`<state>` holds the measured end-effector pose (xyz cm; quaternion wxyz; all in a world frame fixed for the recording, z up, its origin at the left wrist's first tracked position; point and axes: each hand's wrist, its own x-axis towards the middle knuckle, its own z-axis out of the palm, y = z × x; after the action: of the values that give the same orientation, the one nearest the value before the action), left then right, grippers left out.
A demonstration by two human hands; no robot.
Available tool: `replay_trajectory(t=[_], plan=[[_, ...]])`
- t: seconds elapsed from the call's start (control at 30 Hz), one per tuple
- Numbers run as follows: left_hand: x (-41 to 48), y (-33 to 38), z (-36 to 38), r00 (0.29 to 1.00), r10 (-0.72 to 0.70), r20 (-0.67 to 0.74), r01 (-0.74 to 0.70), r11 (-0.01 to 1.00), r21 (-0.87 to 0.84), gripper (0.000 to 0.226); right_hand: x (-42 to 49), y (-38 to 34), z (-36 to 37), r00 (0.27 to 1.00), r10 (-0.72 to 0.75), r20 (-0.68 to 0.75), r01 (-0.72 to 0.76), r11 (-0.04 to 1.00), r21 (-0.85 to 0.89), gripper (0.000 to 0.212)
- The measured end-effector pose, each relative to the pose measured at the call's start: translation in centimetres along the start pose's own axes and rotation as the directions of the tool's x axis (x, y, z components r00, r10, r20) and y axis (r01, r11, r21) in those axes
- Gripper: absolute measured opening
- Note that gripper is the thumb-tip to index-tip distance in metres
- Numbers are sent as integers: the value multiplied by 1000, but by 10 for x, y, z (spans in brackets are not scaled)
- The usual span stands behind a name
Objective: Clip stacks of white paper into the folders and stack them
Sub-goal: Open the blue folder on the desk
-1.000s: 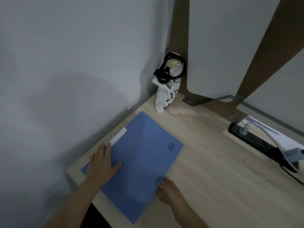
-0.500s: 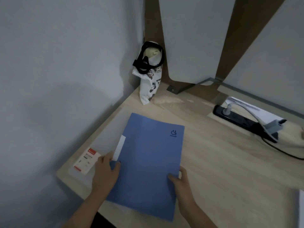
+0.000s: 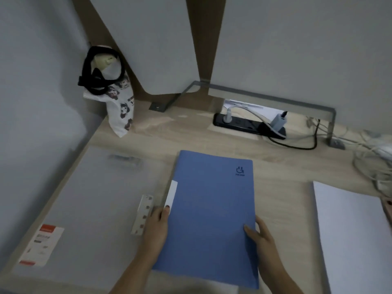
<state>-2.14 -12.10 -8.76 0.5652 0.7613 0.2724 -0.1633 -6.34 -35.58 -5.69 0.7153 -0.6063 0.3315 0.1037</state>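
blue folder point(image 3: 212, 213): closed, flat on desk, white spine label at left edge, dark logo top right | white paper stack point(image 3: 352, 236): flat, well right of folder

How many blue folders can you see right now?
1: the blue folder lies mid-desk; the left hand holds its left edge, the right hand its right edge. Others may hide beneath it.

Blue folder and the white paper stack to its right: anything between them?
Head view: only bare desk, plus the right hand holding the blue folder edge.

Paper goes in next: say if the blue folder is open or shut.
Shut: the blue folder shows its logo cover flat on top.
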Motion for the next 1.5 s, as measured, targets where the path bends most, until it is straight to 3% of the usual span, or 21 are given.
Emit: replay_trajectory(t=[0.13,0.33,0.4,0.5,0.73,0.83,0.9,1.0,1.07,1.17,1.27,1.37,1.5], plan=[[7,-5,24,1000,20,-16,-18,994,107,45,3,1,-24,999,4,-41,-3,1000,29,31],[18,8,57,987,-111,-117,82,969,-232,47,8,3,-55,997,41,-66,-38,998,41,30],[22,16,62,984,-157,-82,116,921,-372,44,8,5,-69,996,69,-64,-66,997,48,32],[34,31,61,991,-113,-73,68,889,-452,36,11,5,-89,994,89,-63,-88,996,9,35],[58,41,55,997,-75,-26,62,937,-343,23,22,6,-112,996,85,-39,-87,996,-34,36],[50,34,59,982,162,-95,-166,985,-37,8,29,14,-112,988,55,-147,-75,988,-133,31],[35,25,72,972,232,-30,-224,961,164,21,31,14,-108,975,-8,-221,-42,974,-222,33],[6,15,95,925,242,293,-300,939,171,32,34,14,-98,952,-82,-294,-29,934,-355,36],[-6,10,104,889,223,401,-334,913,232,44,38,18,-95,938,-135,-320,-33,884,-467,37],[-13,12,110,892,180,415,-307,914,264,60,38,20,-94,916,-199,-349,-63,788,-612,35],[-16,16,112,874,172,455,-314,914,256,63,30,15,-93,911,-224,-346,-60,759,-648,35],[-19,23,111,877,124,464,-251,942,222,63,10,-5,-87,925,-212,-315,9,840,-542,39],[-26,41,102,885,52,463,-90,994,61,56,-23,-47,-87,947,-181,-264,84,936,-342,27]])
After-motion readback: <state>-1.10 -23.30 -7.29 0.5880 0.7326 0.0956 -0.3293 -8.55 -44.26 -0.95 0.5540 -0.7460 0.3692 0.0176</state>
